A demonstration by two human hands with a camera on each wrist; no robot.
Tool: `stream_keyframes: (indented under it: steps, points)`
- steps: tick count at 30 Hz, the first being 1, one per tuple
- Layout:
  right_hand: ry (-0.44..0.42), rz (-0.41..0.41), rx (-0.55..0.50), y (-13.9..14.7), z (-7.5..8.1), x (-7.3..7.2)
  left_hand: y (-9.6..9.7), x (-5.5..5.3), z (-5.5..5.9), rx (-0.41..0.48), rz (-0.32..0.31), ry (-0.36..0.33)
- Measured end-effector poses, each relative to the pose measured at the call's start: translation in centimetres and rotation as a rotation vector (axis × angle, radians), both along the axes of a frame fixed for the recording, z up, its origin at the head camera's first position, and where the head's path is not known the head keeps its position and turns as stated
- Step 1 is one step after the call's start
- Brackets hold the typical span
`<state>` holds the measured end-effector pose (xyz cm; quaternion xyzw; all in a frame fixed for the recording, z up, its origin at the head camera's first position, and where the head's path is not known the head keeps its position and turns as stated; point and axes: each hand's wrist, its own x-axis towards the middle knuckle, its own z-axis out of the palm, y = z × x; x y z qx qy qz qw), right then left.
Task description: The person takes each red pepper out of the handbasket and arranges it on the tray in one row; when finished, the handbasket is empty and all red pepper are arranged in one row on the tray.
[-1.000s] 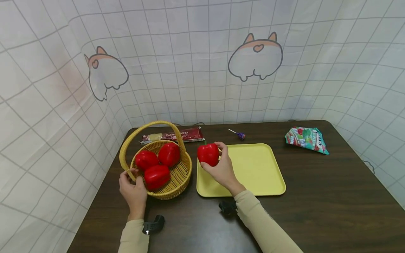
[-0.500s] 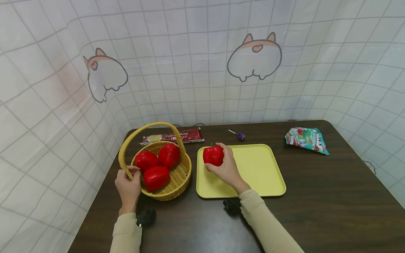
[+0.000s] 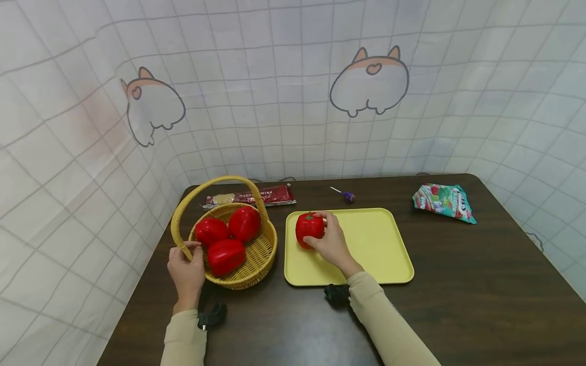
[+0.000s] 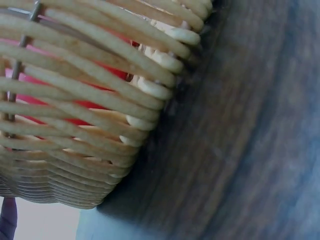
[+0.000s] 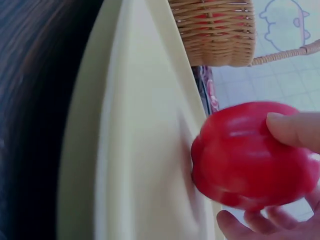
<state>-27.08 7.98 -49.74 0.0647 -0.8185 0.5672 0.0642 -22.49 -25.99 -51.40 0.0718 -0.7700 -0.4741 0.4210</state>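
A red bell pepper (image 3: pixel 310 230) with a green stem is upright at the left part of the yellow tray (image 3: pixel 366 254). My right hand (image 3: pixel 331 242) holds it from the right, thumb on its near side. In the right wrist view the pepper (image 5: pixel 250 155) is right at the tray's surface; whether it touches I cannot tell. My left hand (image 3: pixel 186 269) grips the yellow wicker basket (image 3: pixel 244 278) where handle and rim meet on the left. Several red bell peppers (image 3: pixel 226 257) lie in the basket. The left wrist view shows mostly the basket's woven side (image 4: pixel 75 100).
Behind the basket lies a dark red packet (image 3: pixel 274 195). A purple-wrapped lollipop (image 3: pixel 348 196) is behind the tray, and a teal candy bag (image 3: pixel 444 202) lies at the back right. Everything stands on a dark wooden table (image 3: pixel 480 284) before a grid-patterned curtain (image 3: pixel 297 101).
My right hand has carried the bell pepper slightly right and lowered it to the tray. My left hand has shifted a little left and closed on the basket's handle base.
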Motion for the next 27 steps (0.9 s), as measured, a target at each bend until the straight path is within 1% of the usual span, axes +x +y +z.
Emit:
stream_keyframes:
  steps: [6, 14, 18, 22, 27]
  points:
    - [0.042, 0.055, -0.023, -0.1, -0.1, 0.1, 0.1, 0.1, 0.2, -0.014, -0.008, 0.009]
    - [0.115, 0.063, -0.036, -1.0, -0.5, 0.3, 0.1, 0.2, 0.1, -0.014, 0.000, 0.022]
    - [0.122, 0.076, -0.063, -1.2, -0.7, 0.3, 0.1, 0.1, 0.1, -0.011, -0.001, 0.030]
    - [0.124, 0.066, -0.082, -1.3, -0.6, 0.4, 0.0, 0.1, 0.0, -0.005, -0.003, 0.032]
    - [0.126, 0.056, -0.081, -1.4, -0.7, 0.3, 0.1, 0.1, 0.0, -0.001, 0.001, 0.030]
